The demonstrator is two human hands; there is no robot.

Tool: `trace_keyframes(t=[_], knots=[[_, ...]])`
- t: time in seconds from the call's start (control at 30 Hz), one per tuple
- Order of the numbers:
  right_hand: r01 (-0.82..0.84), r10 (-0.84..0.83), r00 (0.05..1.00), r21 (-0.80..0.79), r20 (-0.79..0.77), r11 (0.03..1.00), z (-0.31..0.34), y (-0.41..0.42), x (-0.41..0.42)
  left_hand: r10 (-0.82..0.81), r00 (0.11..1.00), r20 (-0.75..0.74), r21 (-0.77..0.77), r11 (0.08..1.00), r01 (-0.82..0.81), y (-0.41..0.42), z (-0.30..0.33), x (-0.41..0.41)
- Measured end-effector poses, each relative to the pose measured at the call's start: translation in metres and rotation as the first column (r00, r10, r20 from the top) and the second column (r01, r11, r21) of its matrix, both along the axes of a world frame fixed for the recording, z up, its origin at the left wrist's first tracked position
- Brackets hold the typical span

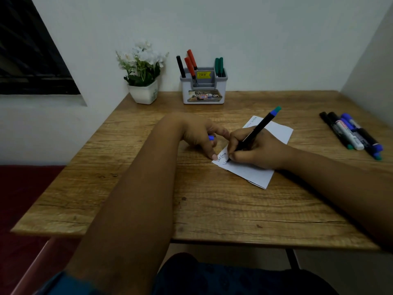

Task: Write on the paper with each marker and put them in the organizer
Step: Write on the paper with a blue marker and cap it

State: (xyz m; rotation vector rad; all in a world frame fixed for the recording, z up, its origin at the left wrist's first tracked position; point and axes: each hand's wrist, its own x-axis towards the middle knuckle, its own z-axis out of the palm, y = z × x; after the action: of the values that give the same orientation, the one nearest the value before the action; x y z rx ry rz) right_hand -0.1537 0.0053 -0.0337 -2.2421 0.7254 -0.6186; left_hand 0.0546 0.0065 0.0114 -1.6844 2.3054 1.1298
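Note:
My right hand (256,150) grips a black marker (258,128) with a blue and green end, its tip down on the white paper (259,173) beside some handwriting. My left hand (202,135) holds a blue cap (211,137) in its curled fingers, and one fingertip presses the paper's left corner. The grey-and-white organizer (203,90) stands at the back of the table and holds a black marker (180,66), two red markers (190,63) and two green markers (219,66).
Several loose markers (350,134) lie in a row at the table's right side. A white pot of white flowers (143,81) stands left of the organizer. The wooden table (212,209) meets a wall at the back and right. A dark window is at upper left.

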Motion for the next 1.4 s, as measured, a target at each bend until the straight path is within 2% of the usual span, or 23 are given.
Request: trace_keyframes(t=[0.27, 0.37, 0.43, 0.53, 0.67, 1.03, 1.23, 1.4], knots=[[0.029, -0.029, 0.999, 0.014, 0.021, 0.999, -0.0012, -0.0029, 0.0000, -0.009, 1.000, 0.011, 0.001, 1.000, 0.009, 0.0038, 0.0027, -0.0021], [0.047, -0.073, 0.988, 0.184, 0.139, 0.982, 0.0012, -0.0053, -0.0010, 0.000, 0.999, 0.032, -0.019, 1.000, 0.001, 0.0037, 0.0026, -0.0027], [0.035, -0.063, 0.990, 0.213, 0.126, 0.976, 0.0025, -0.0060, -0.0032, -0.007, 0.998, 0.064, -0.022, 1.000, 0.008, 0.0040, 0.0040, -0.0032], [-0.001, -0.004, 0.999, 0.129, 0.036, 0.992, 0.0040, -0.0068, -0.0064, -0.014, 0.999, 0.051, -0.007, 1.000, 0.015, 0.0040, 0.0045, -0.0025], [0.018, -0.021, 0.999, 0.079, 0.039, 0.997, 0.0026, -0.0053, -0.0050, -0.019, 1.000, 0.011, 0.012, 1.000, 0.019, 0.0020, 0.0029, -0.0018], [0.041, -0.040, 0.999, 0.028, -0.028, 0.999, 0.0044, -0.0010, -0.0049, -0.026, 0.999, 0.023, 0.013, 1.000, 0.026, 0.0021, 0.0032, -0.0021], [0.074, -0.074, 0.997, 0.019, -0.010, 0.997, 0.0039, -0.0018, -0.0042, -0.031, 0.999, -0.020, 0.071, 0.997, 0.032, -0.0010, 0.0007, 0.0000], [0.074, -0.074, 0.997, 0.013, -0.024, 0.997, 0.0043, -0.0009, -0.0048, -0.026, 1.000, -0.015, 0.058, 0.998, 0.027, -0.0015, 0.0002, 0.0004]])
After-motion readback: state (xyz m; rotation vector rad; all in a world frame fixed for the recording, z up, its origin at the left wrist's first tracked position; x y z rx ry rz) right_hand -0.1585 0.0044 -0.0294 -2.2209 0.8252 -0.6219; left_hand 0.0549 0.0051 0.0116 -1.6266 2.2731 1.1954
